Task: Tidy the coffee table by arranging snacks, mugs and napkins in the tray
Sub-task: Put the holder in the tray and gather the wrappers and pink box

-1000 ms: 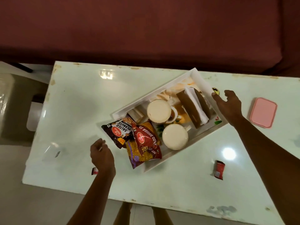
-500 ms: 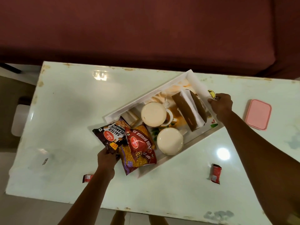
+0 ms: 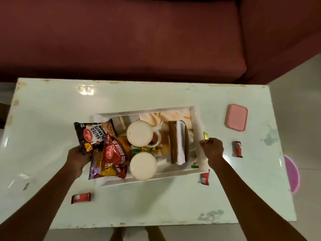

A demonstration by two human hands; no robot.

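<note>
A white tray (image 3: 197, 119) lies in the middle of the pale coffee table (image 3: 52, 110), square to its edges. Inside are two cream mugs (image 3: 139, 133) (image 3: 143, 166), brown and white napkins (image 3: 178, 141) and several snack packets: salted peanuts (image 3: 94, 132), a red bhujia packet (image 3: 115, 153) and a yellow-purple one (image 3: 98, 166). My left hand (image 3: 79, 157) grips the tray's left end under the packets. My right hand (image 3: 212, 149) holds the tray's right rim by its gold handle (image 3: 206, 136).
Small red sachets lie on the table at the front left (image 3: 80, 197), by the tray's right corner (image 3: 205, 178) and at the right (image 3: 238, 149). A pink lidded box (image 3: 237, 117) sits at the right. A maroon sofa (image 3: 139, 40) runs behind the table.
Both hands closed on the tray's ends and turned it from a slanted lie to square with the table. The view shifted to the right.
</note>
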